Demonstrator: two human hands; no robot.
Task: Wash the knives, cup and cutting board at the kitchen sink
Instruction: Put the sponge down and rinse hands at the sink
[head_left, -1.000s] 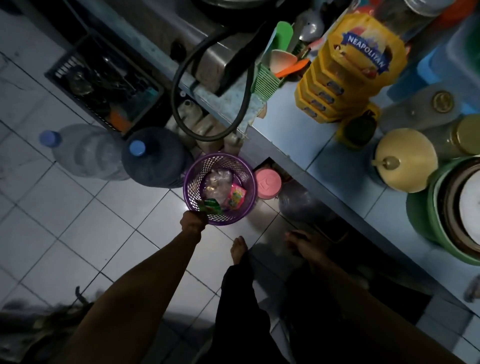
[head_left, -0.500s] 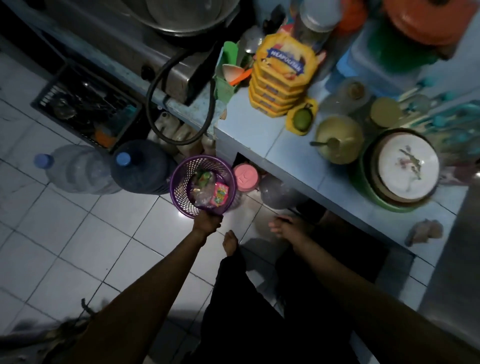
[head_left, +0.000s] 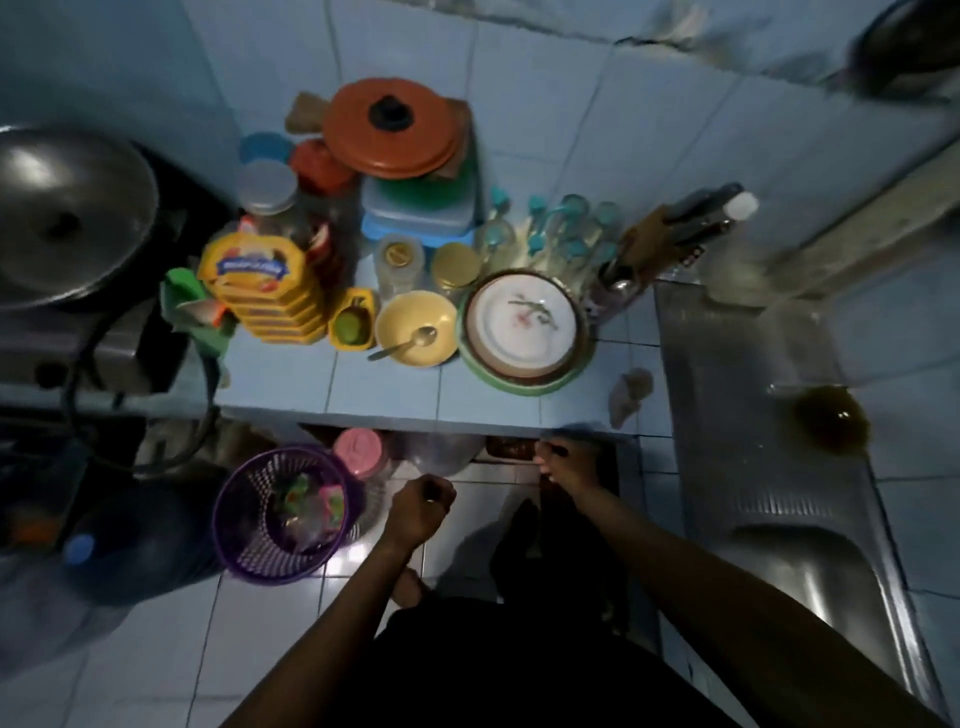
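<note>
The steel sink runs along the right, with its ribbed drainboard towards the wall. A glass cup of brownish liquid stands on the drainboard. A wooden knife block with dark-handled knives stands on the blue tiled counter next to the sink. My left hand is a closed fist above the floor, just right of the purple basket, and holds nothing I can see. My right hand is curled at the counter's front edge; what it holds, if anything, is hidden in shadow.
The counter carries a yellow bowl with a spoon, a stack of plates in a green basin, stacked yellow tubs, jars and an orange lid. A stove with a metal lid is at the left. Water jugs stand on the floor.
My left hand has let go of the purple basket and pulled right into a fist. The view has swung up and right, bringing the sink and the wall into sight.
</note>
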